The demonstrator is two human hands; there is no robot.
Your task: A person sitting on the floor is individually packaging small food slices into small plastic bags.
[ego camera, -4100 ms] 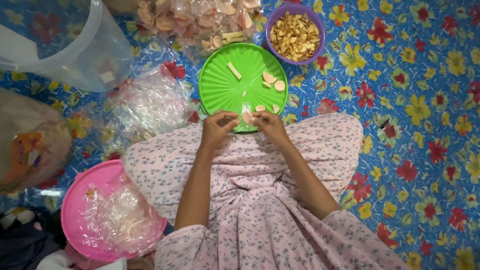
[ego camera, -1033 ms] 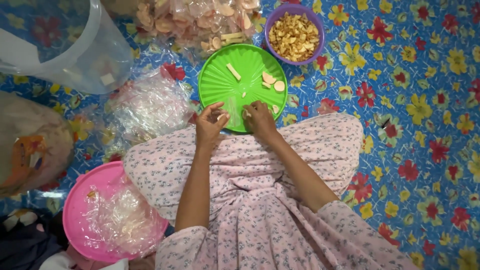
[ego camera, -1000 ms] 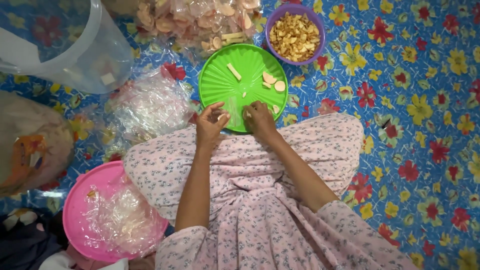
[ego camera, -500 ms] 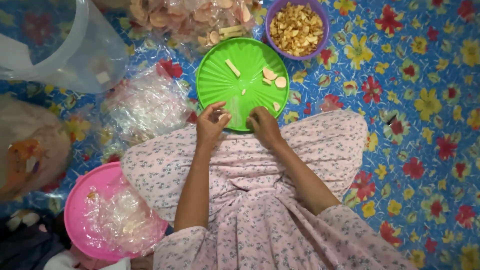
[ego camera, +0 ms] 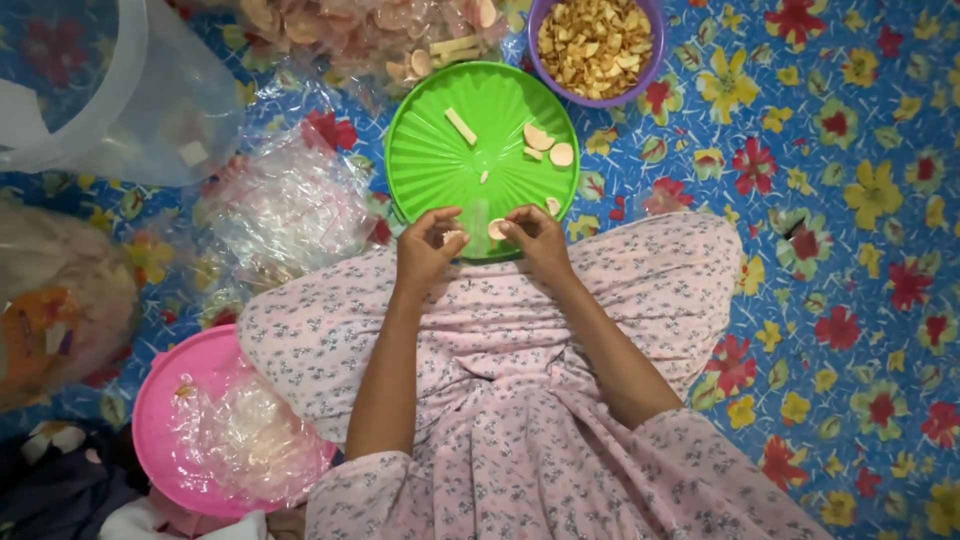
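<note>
Head-camera view: a seated person's left hand (ego camera: 428, 240) and right hand (ego camera: 532, 232) meet at the near rim of a ridged green plate (ego camera: 430, 165), fingertips pinched on a small pale chip (ego camera: 496, 229). It looks light, thin and brittle, best held by its edges. A purple bowl of chips (ego camera: 597, 45) and crinkled clear bags (ego camera: 290, 205) lie on the blue floral floor cloth (ego camera: 850, 200).

Both hands, left hand (ego camera: 428, 243) and right hand (ego camera: 533, 232), pinch a small clear wrapper (ego camera: 478, 222) over the green plate (ego camera: 430, 160).
</note>
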